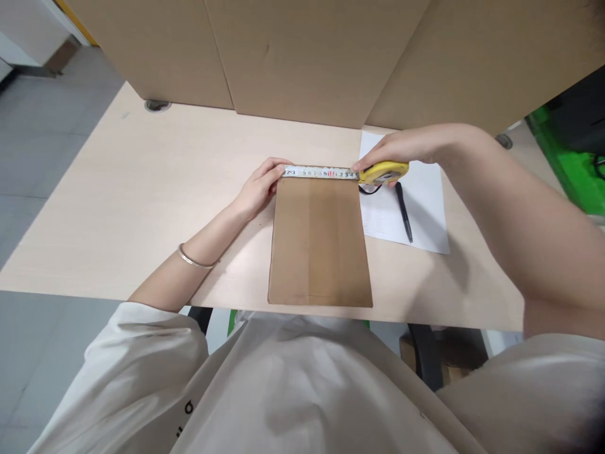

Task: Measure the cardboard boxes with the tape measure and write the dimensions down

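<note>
A brown cardboard box [326, 246] lies on the table in front of me, a strip of tape running down its middle. Across its far edge stretches the white blade of a tape measure [385, 171], whose yellow case sits at the box's far right corner. My right hand [394, 151] is closed around that case. At the far left corner, my left hand [262, 183] pinches the blade's end against the box, thumb on top. The blade's very tip is hidden under the left fingers.
Right of the box lies a white paper sheet [428, 214] with a black pen [404, 213] on it. Tall cardboard panels [302, 57] stand along the back of the pale wooden table [142, 202]. A cable hole [157, 106] is at the back left.
</note>
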Demonstrator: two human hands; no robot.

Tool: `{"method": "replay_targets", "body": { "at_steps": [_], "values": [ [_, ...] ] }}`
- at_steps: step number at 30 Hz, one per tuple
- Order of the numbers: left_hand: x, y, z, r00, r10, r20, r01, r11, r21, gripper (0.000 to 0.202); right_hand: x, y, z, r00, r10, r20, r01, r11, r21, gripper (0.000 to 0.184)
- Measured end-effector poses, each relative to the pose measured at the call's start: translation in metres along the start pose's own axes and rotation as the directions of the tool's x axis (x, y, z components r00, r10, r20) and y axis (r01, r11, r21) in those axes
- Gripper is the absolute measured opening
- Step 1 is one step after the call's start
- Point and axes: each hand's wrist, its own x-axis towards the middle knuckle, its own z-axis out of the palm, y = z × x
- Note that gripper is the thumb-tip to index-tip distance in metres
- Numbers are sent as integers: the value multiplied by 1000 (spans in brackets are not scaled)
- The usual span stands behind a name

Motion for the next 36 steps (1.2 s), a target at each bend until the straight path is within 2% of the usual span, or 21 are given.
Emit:
{"method": "replay_targets", "body": {
  "at_steps": [3,5,7,9,11,13,14,15,17,19,21,22,23,24,26,27,29,31,33,36],
  "values": [
    [2,-2,-8,1000,23,-16,-22,997,73,43,-4,5,-2,995,74,68,-75,997,1,49],
    [-5,2,-17,994,78,-72,-62,978,198,57,-7,9,-3,997,53,52,-56,997,59,44],
    [-24,9,-24,978,185,-97,-138,921,364,69,-7,14,-2,999,14,29,-19,982,185,39],
    [-57,13,-27,951,307,-48,-242,829,504,77,-5,19,1,1000,-9,22,1,942,336,37],
    [-101,11,-24,913,404,63,-364,733,575,83,1,23,6,999,-22,43,0,888,461,34],
    [-146,2,-17,823,530,205,-543,627,559,106,9,28,12,996,-47,70,1,840,543,32],
    [-166,-5,-13,795,552,250,-583,585,563,115,13,30,14,995,-63,75,9,820,572,31],
    [-183,-12,-10,801,540,259,-572,560,600,118,16,33,16,994,-77,76,17,804,594,30],
    [-208,-24,-5,808,566,165,-513,537,670,114,20,40,19,993,-95,73,30,785,619,28],
    [-219,-31,-2,851,524,47,-412,608,679,96,19,45,21,992,-105,67,39,775,631,27],
    [-221,-33,0,914,394,-98,-255,746,615,64,13,47,25,992,-114,48,56,760,648,28],
    [-219,-33,2,930,315,-190,-160,811,563,52,8,47,29,993,-116,21,73,741,667,27],
    [-215,-32,4,923,248,-293,-75,865,496,45,3,45,33,994,-112,-15,92,716,692,27],
    [-210,-31,6,899,197,-391,-19,910,415,46,-3,42,39,993,-103,-51,108,689,717,26],
    [-196,-28,10,849,131,-512,-13,974,228,60,-19,34,51,992,-65,-107,124,641,757,26],
    [-187,-26,10,841,104,-531,-38,990,135,67,-28,30,57,992,-43,-116,117,630,768,26],
    [-166,-18,8,859,45,-510,-62,998,-16,79,-50,21,69,992,-4,-129,103,620,778,25],
    [-143,-7,-1,882,-19,-470,-18,997,-75,83,-74,17,77,987,48,-152,95,592,800,26],
    [-118,6,-11,906,-58,-420,20,995,-95,76,-98,16,84,983,94,-155,78,556,827,29],
    [-81,21,-22,941,-61,-333,30,995,-96,65,-127,21,98,989,117,-90,13,541,841,38]
  ]
}}
